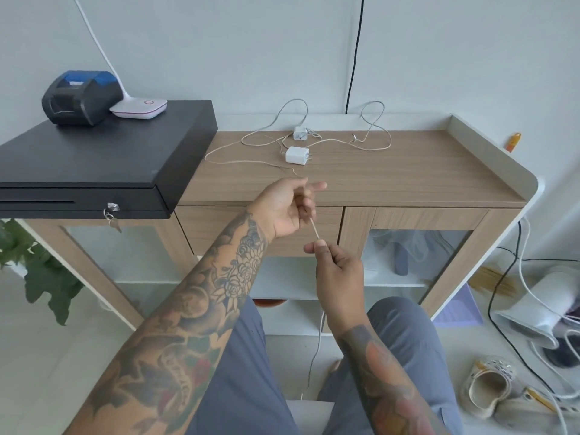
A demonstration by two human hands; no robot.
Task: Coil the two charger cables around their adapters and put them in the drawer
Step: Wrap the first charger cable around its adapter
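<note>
— Both grips are on one cable [314, 229]: our left hand [287, 208] and right hand [335, 268] pinch it taut off the bench's [408, 180] front edge.

— How far along are we?

— Barely begun, we'd judge. Both adapters [297, 155] lie uncoiled mid-bench, cables sprawled; the drawer [326, 215] looks closed.

— Room?

— Open bench to the right, raised rim there; black box [94, 158] crowds the left.
</note>
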